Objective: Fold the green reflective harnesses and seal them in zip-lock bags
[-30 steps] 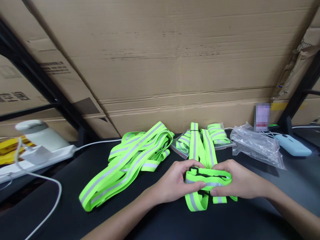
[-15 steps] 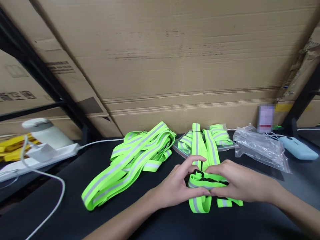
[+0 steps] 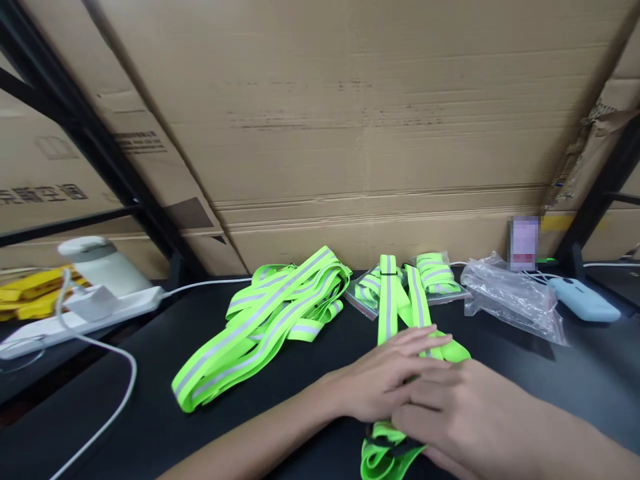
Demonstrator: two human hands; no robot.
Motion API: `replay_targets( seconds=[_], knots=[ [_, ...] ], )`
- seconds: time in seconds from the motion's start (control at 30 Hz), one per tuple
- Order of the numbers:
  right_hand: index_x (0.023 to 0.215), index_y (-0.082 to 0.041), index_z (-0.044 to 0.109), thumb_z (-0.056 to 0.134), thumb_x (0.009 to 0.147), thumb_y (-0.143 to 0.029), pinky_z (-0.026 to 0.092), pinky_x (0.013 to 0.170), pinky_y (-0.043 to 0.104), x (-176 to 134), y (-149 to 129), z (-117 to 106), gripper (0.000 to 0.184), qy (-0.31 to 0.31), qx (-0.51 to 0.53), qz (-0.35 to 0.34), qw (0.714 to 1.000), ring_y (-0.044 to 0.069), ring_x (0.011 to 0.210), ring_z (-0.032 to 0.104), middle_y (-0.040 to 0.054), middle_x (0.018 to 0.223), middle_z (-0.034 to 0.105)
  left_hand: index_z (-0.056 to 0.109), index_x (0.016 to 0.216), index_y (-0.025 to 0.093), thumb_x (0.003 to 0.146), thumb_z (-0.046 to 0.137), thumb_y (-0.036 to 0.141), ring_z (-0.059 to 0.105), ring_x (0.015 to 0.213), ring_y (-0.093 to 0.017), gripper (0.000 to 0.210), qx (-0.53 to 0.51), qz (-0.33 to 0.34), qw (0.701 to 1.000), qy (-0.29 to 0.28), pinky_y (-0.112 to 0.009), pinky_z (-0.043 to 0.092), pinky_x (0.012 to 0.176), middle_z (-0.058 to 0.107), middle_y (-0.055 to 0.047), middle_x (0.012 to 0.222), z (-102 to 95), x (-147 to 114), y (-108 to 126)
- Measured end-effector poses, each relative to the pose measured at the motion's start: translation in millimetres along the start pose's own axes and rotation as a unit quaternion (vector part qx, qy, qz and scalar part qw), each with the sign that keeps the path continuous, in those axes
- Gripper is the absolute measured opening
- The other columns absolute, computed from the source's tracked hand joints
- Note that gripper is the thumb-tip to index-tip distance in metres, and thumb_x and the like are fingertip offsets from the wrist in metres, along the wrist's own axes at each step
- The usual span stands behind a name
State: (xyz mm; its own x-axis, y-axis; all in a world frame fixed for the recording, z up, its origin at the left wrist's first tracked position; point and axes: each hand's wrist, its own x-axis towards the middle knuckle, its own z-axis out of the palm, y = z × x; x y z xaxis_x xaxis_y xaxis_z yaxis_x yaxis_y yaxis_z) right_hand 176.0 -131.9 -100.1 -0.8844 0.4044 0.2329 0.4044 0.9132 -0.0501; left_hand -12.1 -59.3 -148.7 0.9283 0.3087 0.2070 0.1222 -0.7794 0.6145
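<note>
A neon-green reflective strap [image 3: 389, 303] with a grey stripe and black buckles runs from the back of the black table toward me. My left hand [image 3: 395, 373] lies over its middle with fingers stretched out, pressing it down. My right hand [image 3: 465, 417] crosses over the left one's fingertips, its fingers curled around the gathered strap. Below the hands, a folded loop with black plastic parts sticks out; what lies under the palms is hidden. To the left rests a loose pile of similar straps [image 3: 270, 327].
Behind the strap lie rolled straps in clear bags [image 3: 437, 273]. Right of them are crumpled clear plastic bags [image 3: 510, 297], a light-blue device [image 3: 583, 300] and a pixelated upright object [image 3: 524, 243]. At left are a power strip [image 3: 137, 307], a white bottle [image 3: 113, 270] and a cable. Cardboard [image 3: 350, 147] stands behind.
Both hands were pinching the buckled bundle; it has come closer to me. My left hand has flattened onto the strap, and my right has moved nearer and over it. The view has shifted slightly.
</note>
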Motion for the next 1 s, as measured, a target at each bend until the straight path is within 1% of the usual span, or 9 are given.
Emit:
replay_targets(
  seconds=[0.07, 0.17, 0.33, 0.47, 0.6, 0.7, 0.83, 0.93, 1.0],
  knots=[
    [0.093, -0.018, 0.068, 0.055, 0.098, -0.014, 0.047, 0.062, 0.031, -2, -3, 18, 0.015, 0.026, -0.041, -0.028, 0.998, 0.020, 0.076, 0.070, 0.0013, 0.087, 0.077, 0.045, 0.155, 0.018, 0.102, 0.049, 0.035, 0.019, 0.158, -0.032, 0.056, 0.019, 0.004, 0.997, -0.072, -0.052, 0.011, 0.130, 0.032, -0.010, 0.167, 9.2, 1, -2],
    [0.091, -0.018, 0.067, 0.055, 0.098, -0.013, 0.045, 0.059, 0.032, -8, -2, 31, 0.015, 0.039, -0.070, -0.037, 0.996, 0.021, 0.076, 0.070, 0.0013, 0.085, 0.075, 0.049, 0.153, 0.021, 0.104, 0.043, 0.041, 0.018, 0.158, -0.030, 0.053, 0.053, -0.002, 0.994, -0.099, -0.055, 0.006, 0.130, 0.032, -0.008, 0.167, 14.3, 2, -9],
    [0.107, -0.019, 0.065, 0.057, 0.098, -0.016, 0.050, 0.070, 0.033, -15, 6, 15, 0.012, -0.030, -0.065, 0.021, 0.997, 0.023, 0.089, 0.070, 0.0053, 0.103, 0.075, 0.047, 0.154, 0.026, 0.107, 0.041, 0.044, 0.026, 0.156, -0.030, 0.050, 0.121, -0.018, 0.990, -0.068, -0.058, 0.016, 0.128, 0.035, -0.008, 0.167, 0.4, 8, -33],
    [0.111, -0.020, 0.062, 0.055, 0.097, -0.011, 0.046, 0.062, 0.033, -15, 14, 11, 0.018, -0.090, -0.082, 0.064, 0.991, 0.024, 0.087, 0.070, 0.0050, 0.100, 0.073, 0.044, 0.155, 0.026, 0.108, 0.042, 0.044, 0.032, 0.154, -0.027, 0.051, 0.139, -0.021, 0.990, -0.031, -0.049, 0.023, 0.128, 0.043, -0.008, 0.162, -12.0, 13, -50],
    [0.112, -0.021, 0.063, 0.057, 0.095, -0.011, 0.043, 0.059, 0.032, -17, 14, 18, 0.021, -0.104, -0.079, 0.076, 0.989, 0.024, 0.082, 0.069, 0.0045, 0.095, 0.071, 0.049, 0.152, 0.024, 0.108, 0.042, 0.044, 0.035, 0.153, -0.026, 0.049, 0.148, -0.008, 0.989, -0.016, -0.046, 0.025, 0.128, 0.046, -0.008, 0.160, -14.8, 15, -55],
    [0.115, -0.024, 0.065, 0.063, 0.091, -0.015, 0.042, 0.061, 0.031, -21, 13, 15, 0.025, -0.110, -0.027, 0.099, 0.989, 0.023, 0.081, 0.069, 0.0034, 0.095, 0.072, 0.053, 0.149, 0.022, 0.109, 0.041, 0.045, 0.037, 0.152, -0.026, 0.047, 0.156, -0.001, 0.988, -0.009, -0.045, 0.026, 0.127, 0.048, -0.008, 0.159, -13.5, 14, -54],
    [0.117, -0.028, 0.070, 0.073, 0.083, -0.017, 0.045, 0.072, 0.029, -18, 21, -3, 0.035, -0.112, 0.105, 0.153, 0.976, 0.021, 0.092, 0.070, 0.0009, 0.103, 0.075, 0.055, 0.146, 0.019, 0.108, 0.042, 0.041, 0.040, 0.150, -0.027, 0.045, 0.170, 0.025, 0.985, -0.012, -0.043, 0.027, 0.126, 0.053, -0.011, 0.155, -12.9, 14, -50],
    [0.099, -0.024, 0.076, 0.078, 0.082, -0.019, 0.040, 0.070, 0.026, -5, 39, -15, 0.018, -0.103, 0.185, 0.169, 0.963, 0.016, 0.079, 0.063, -0.0028, 0.087, 0.072, 0.055, 0.143, 0.020, 0.105, 0.048, 0.038, 0.050, 0.138, -0.029, 0.043, 0.185, 0.041, 0.982, -0.017, -0.044, 0.036, 0.119, 0.058, -0.012, 0.147, -12.7, 18, -48],
    [0.088, -0.020, 0.075, 0.082, 0.081, -0.024, 0.035, 0.063, 0.024, 5, 54, -15, 0.010, -0.125, 0.238, 0.167, 0.949, 0.011, 0.065, 0.049, -0.0065, 0.071, 0.059, 0.064, 0.130, 0.020, 0.099, 0.055, 0.042, 0.054, 0.128, -0.032, 0.039, 0.205, 0.038, 0.978, -0.027, -0.046, 0.042, 0.111, 0.060, -0.014, 0.140, -12.3, 20, -47]
  ],
)
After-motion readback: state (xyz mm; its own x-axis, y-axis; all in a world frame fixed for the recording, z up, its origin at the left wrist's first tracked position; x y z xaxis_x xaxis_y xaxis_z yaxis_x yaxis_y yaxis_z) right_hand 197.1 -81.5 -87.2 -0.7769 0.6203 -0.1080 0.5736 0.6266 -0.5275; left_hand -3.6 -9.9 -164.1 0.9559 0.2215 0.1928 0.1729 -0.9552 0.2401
